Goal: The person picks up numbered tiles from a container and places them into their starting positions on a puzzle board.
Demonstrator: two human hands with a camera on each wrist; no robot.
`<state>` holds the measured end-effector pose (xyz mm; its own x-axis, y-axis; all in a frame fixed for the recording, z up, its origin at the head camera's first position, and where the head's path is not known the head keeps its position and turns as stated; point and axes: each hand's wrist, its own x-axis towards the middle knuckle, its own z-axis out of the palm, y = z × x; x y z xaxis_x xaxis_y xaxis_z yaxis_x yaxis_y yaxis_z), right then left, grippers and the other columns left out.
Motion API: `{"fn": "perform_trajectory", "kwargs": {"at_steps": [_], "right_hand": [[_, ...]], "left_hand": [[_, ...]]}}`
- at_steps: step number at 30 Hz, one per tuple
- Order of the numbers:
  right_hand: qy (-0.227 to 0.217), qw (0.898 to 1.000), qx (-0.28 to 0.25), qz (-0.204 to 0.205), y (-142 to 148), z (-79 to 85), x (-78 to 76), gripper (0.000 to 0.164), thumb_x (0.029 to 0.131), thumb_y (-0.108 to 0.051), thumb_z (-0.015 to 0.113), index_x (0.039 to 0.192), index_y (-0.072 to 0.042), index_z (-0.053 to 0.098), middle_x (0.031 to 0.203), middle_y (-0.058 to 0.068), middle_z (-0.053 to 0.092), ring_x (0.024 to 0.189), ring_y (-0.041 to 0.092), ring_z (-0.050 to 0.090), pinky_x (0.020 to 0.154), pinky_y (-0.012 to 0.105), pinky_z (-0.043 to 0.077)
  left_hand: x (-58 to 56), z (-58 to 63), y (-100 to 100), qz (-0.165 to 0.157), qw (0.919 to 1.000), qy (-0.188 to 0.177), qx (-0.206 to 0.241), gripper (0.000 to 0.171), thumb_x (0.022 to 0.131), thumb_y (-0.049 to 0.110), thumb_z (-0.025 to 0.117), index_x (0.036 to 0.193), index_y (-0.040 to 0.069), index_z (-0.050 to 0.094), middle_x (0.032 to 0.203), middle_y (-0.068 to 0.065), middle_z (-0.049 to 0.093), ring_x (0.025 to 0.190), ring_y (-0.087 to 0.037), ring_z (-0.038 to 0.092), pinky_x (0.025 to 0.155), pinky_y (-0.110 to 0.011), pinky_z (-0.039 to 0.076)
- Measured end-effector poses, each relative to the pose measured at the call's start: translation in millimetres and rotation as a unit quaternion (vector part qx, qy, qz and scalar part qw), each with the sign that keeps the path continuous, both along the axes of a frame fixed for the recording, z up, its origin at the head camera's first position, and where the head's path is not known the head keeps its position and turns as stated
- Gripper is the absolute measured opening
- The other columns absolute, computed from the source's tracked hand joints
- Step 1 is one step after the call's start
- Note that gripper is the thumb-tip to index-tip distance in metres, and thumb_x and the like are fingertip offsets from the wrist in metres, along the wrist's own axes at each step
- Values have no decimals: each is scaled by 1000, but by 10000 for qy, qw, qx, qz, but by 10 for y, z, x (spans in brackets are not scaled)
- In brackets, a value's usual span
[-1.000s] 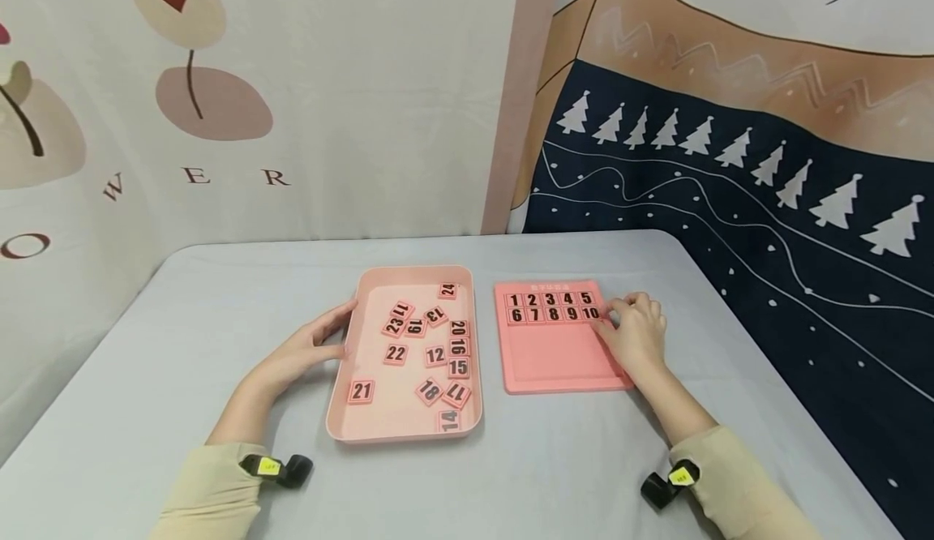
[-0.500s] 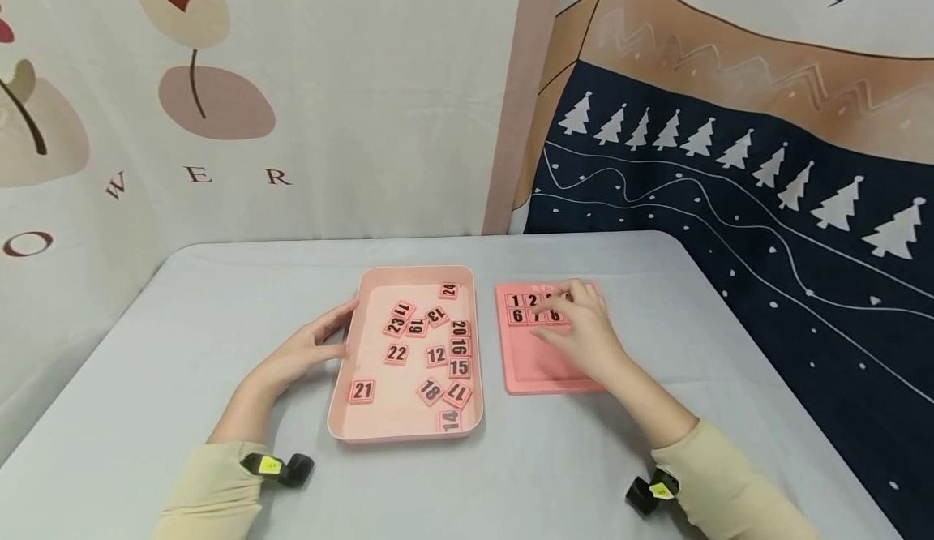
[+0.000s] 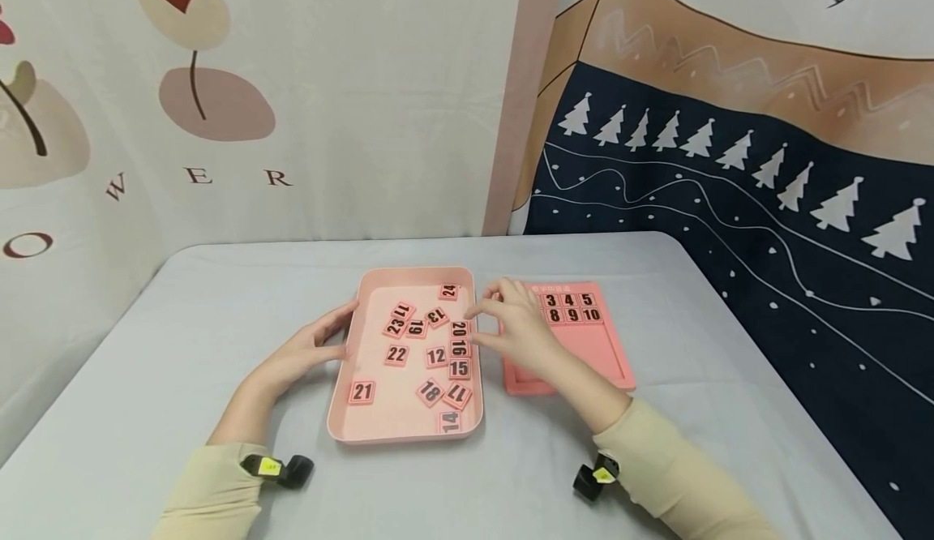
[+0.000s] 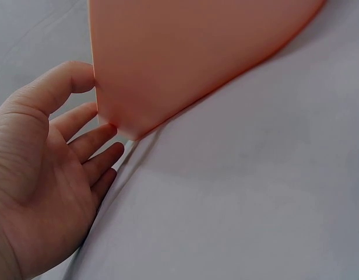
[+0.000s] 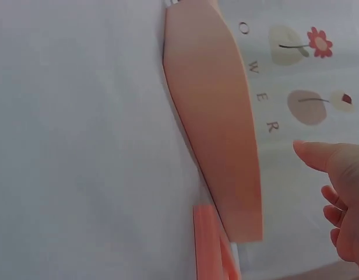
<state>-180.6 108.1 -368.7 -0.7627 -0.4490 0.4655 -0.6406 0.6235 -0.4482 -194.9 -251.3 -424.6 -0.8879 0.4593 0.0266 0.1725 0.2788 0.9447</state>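
A pale pink tray lies on the table, with loose numbered tiles from 11 to 24 scattered in it. My left hand rests against its left side; in the left wrist view the thumb and fingertips touch the tray wall, the fingers loosely bent. Over the tray's right rim is my right hand, thumb and fingers apart with nothing between them, near the 20 tile and the 16 tile. A darker pink number board holds two rows of tiles; the forearm and hand cover its left part.
A pale grey cloth covers the table. Behind it hang a cream curtain with flower prints and a dark curtain with white trees. Each sleeve carries a small black wrist camera.
My right hand has moved left from the board's 10 tile, across the board, to the tray's right rim. The left hand has stayed at the tray's left side.
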Motion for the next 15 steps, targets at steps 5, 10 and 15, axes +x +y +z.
{"fn": "perform_trajectory", "kwargs": {"at_steps": [5,10,15], "right_hand": [[-192,9993,297,75,-270,14,-113,23,77,-26,81,98,-21,72,107,-1,49,101,18,41,90,39,34],[-340,9980,533,71,-511,1,-278,23,79,-29,80,99,-20,72,109,0,48,104,18,40,93,39,32],[-461,9950,881,-56,-706,-48,-480,23,80,-30,78,101,-22,72,112,3,50,107,20,41,95,40,32]], "left_hand": [[1,2,-10,-8,10000,3,57,73,90,9,64,151,4,24,155,-18,21,142,-38,13,112,-57,8],[1,3,-15,-30,9999,10,111,74,90,9,64,151,4,24,155,-17,21,141,-38,13,112,-57,8],[2,2,-7,-44,9999,8,158,73,90,8,64,151,3,24,155,-17,21,142,-37,13,112,-56,8]]}}
